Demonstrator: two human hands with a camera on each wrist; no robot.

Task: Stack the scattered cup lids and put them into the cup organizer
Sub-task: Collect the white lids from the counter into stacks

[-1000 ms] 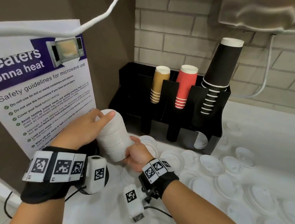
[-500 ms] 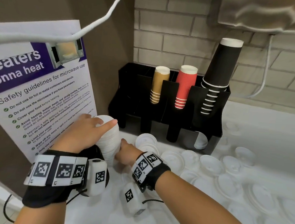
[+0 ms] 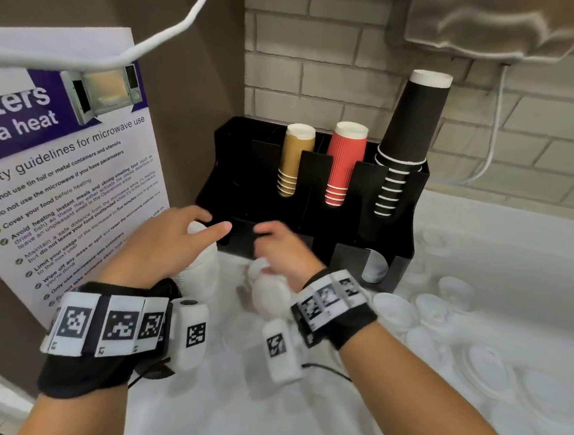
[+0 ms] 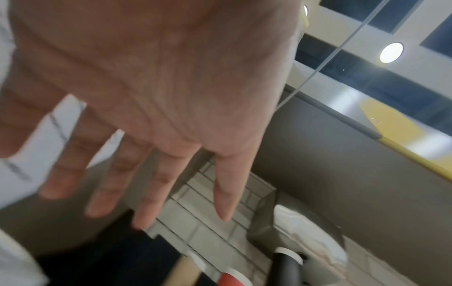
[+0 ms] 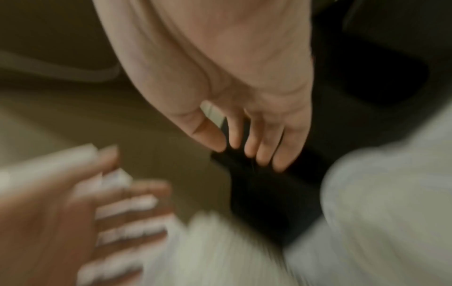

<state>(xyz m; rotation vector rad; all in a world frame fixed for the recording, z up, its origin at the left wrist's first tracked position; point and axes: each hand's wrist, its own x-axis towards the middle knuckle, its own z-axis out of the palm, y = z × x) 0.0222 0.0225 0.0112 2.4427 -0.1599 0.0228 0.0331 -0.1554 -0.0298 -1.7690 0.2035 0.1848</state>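
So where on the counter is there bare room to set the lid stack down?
Bare counter shows nearest the person, between the forearms. The strip behind the loose lids, toward the brick wall, looks free too. It is crowded right of the organizer, and tight by the left hand with the lid stack.

Three cup stacks (image 3: 343, 166), one organizer (image 3: 247, 186), two hands (image 3: 167, 242), one poster (image 3: 62, 172).

Bare forearms, black wrist cuffs

Behind each hand sits a black fabric cuff (image 3: 85, 366) banded with white square-coded tags (image 3: 105, 326), a small white tagged camera pod (image 3: 190, 333) mounted on the inner wrist, thin black cable trailing.
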